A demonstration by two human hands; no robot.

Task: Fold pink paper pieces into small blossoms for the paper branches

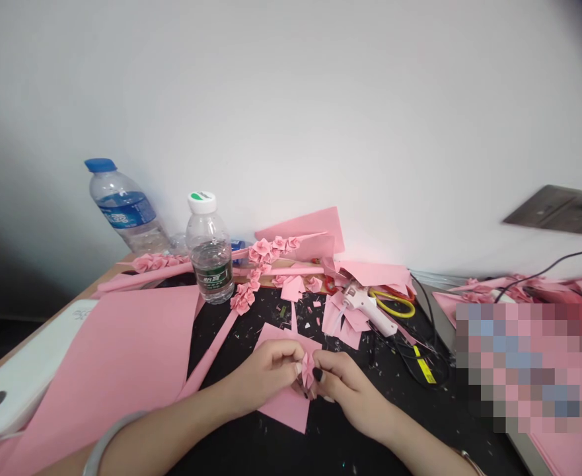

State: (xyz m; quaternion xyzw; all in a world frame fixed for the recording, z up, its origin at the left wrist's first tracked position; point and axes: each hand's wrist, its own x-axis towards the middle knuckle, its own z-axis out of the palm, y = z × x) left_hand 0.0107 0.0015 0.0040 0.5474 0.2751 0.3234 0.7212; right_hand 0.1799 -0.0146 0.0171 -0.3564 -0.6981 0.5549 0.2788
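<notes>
Between my fingertips is a small folded pink paper flower (308, 371), held over the middle of the black work surface. My left hand (275, 371) pinches its left side, and my right hand (343, 383) grips the right side with thumb and fingers. Some fingertips are hidden behind the paper. Below both hands lies a square sheet of pink paper (291, 413). Beyond them, a pink paper stem with a cluster of folded flowers (244, 297) slants across the surface. A white glue gun (370, 309) rests past my right hand, on pink paper pieces.
A water bottle with a white cap (214, 264) and a tilted blue-capped bottle (127, 208) stand near the wall. Large pink sheets (142, 344) cover the left side. Yellow-handled scissors (394, 304), black cables (432, 317) and paper scraps lie to the right. A blurred patch hides the far right.
</notes>
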